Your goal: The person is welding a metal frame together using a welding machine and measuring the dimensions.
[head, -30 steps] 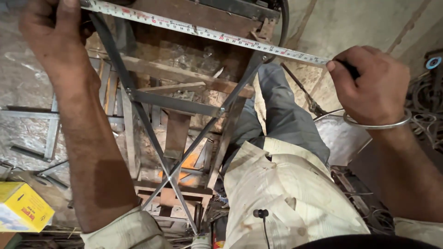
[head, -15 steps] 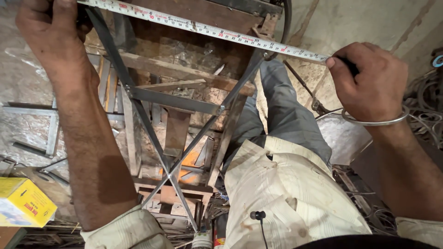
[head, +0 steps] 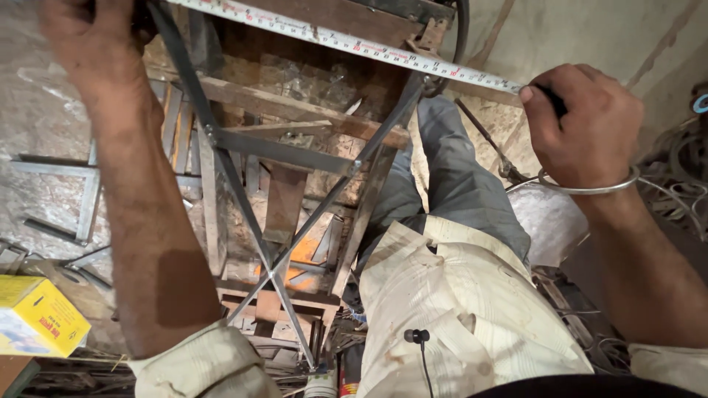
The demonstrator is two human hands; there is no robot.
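A steel tape measure blade (head: pixel 354 44) stretches across the top of a grey metal frame (head: pixel 284 151) with crossed diagonal bars. My right hand (head: pixel 586 125), with a metal bangle on the wrist, grips the tape measure's dark case at the blade's right end. My left hand (head: pixel 96 44) presses the other end of the tape against the frame's upper left corner; its fingertips are cut off by the picture's top edge. The frame stands upright in front of my legs, which are in grey trousers.
A yellow cardboard box (head: pixel 40 317) lies at the lower left. Flat steel bars (head: pixel 81 199) and offcuts lie on the dusty floor to the left. A rusty metal stand (head: pixel 284 214) sits behind the frame. Coiled wires (head: pixel 682 184) fill the right edge.
My view has dipped a little, so both hands and the tape sit slightly higher in the picture. The tape stays stretched between my hands.
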